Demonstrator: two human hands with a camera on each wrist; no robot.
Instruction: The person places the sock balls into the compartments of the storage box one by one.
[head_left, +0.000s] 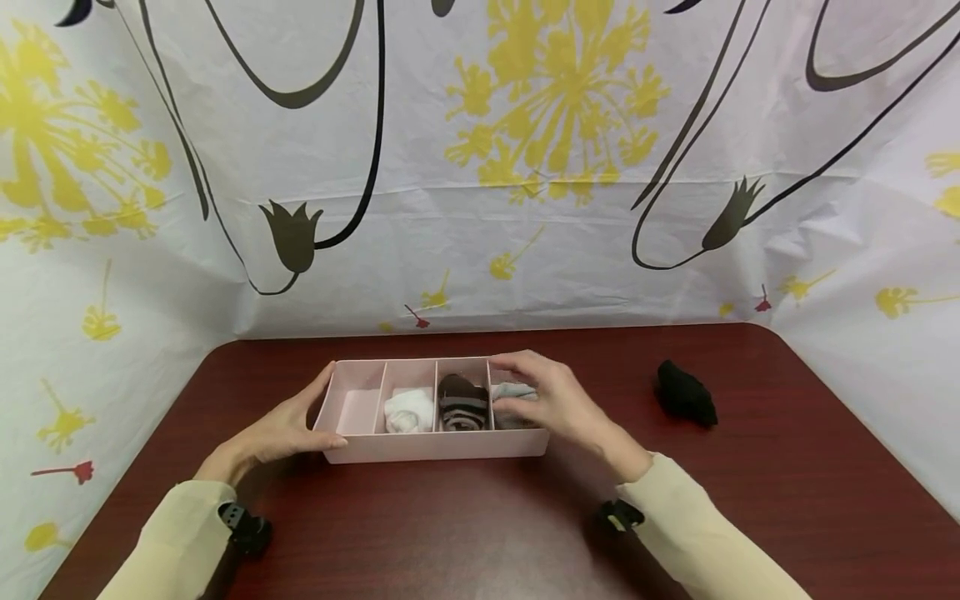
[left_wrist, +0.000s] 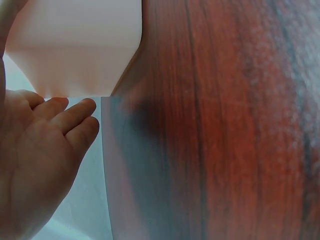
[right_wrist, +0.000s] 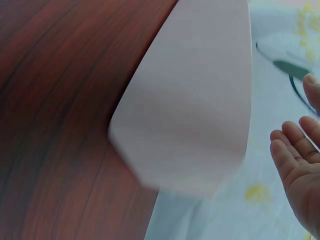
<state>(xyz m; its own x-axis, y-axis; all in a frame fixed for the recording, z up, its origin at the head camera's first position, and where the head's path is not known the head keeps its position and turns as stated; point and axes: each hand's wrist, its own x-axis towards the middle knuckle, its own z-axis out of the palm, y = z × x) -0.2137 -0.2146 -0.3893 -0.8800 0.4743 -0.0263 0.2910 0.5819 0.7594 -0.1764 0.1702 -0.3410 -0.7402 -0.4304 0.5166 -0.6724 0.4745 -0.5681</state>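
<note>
We grip the box [head_left: 435, 448] by its left end with our left hand [head_left: 281, 429], while our right hand [head_left: 557, 402] hovers, thumb and fingers apart, over the grey bundle [head_left: 514, 389].

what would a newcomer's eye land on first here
Probably the pale pink divided box near the middle of the dark red table, with the left hand gripping its left end and the right hand over its right end. The black bundle lying apart to the right, and the big yellow flowers printed on the white backdrop, come next.
</note>
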